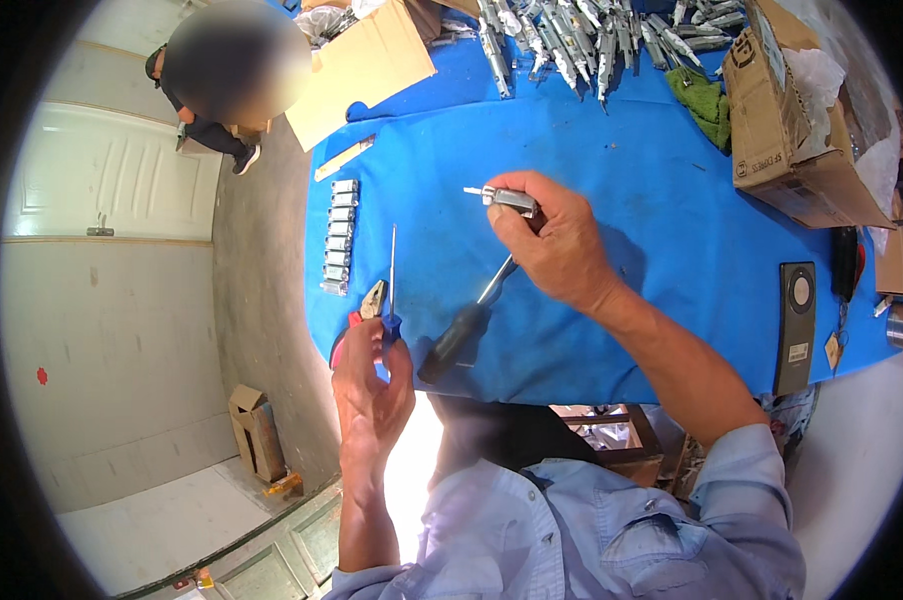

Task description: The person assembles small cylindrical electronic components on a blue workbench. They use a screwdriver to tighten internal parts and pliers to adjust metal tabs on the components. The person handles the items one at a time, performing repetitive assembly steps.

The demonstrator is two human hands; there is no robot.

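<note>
the right hand (pixel 560 237) is pinching a metal part (pixel 513 202) above the blue counter (pixel 602 140); the left hand (pixel 374 385) is clasping a screwdriver (pixel 393 327). the part is probably feeling light, stiff and slick, its thicker body offering surest hold.

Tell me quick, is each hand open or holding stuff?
Left hand: closed, holding a blue-handled screwdriver.
Right hand: closed, holding a small metal part.
</note>
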